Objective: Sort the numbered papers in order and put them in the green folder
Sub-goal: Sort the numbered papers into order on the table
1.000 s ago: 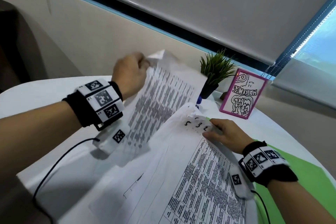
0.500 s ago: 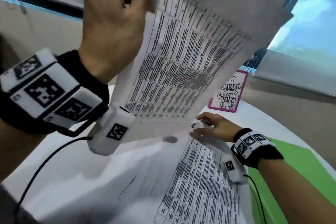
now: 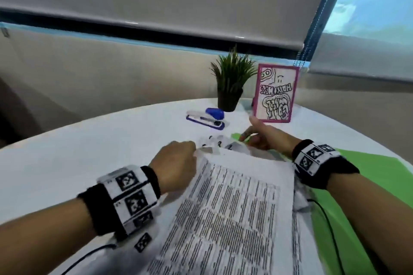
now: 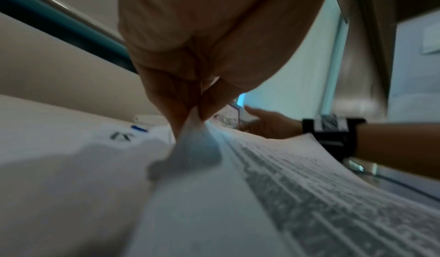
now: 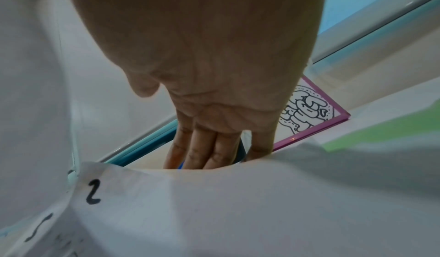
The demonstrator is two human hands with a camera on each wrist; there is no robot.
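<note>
A printed sheet (image 3: 232, 203) lies on top of the stack of numbered papers on the white table (image 3: 89, 152). My left hand (image 3: 194, 152) pinches its far left corner between thumb and finger, seen close in the left wrist view (image 4: 195, 115). Handwritten numbers show on fanned corners (image 3: 215, 142) just beyond it; a "2" (image 5: 93, 191) is readable. My right hand (image 3: 250, 137) rests at the stack's far edge with straight fingers (image 5: 202, 152), thumb raised, fingertips hidden behind the paper edge. The green folder (image 3: 380, 176) lies under the papers, showing at the right.
A blue stapler (image 3: 207, 118), a small potted plant (image 3: 230, 82) and a pink-framed drawing (image 3: 276, 94) stand at the table's far side. Wrist-camera cables trail along both forearms. A wall and window blind close off the back.
My left hand has brought the lifted sheet down from high in front of the camera onto the stack. My right hand stayed at the stack's far end.
</note>
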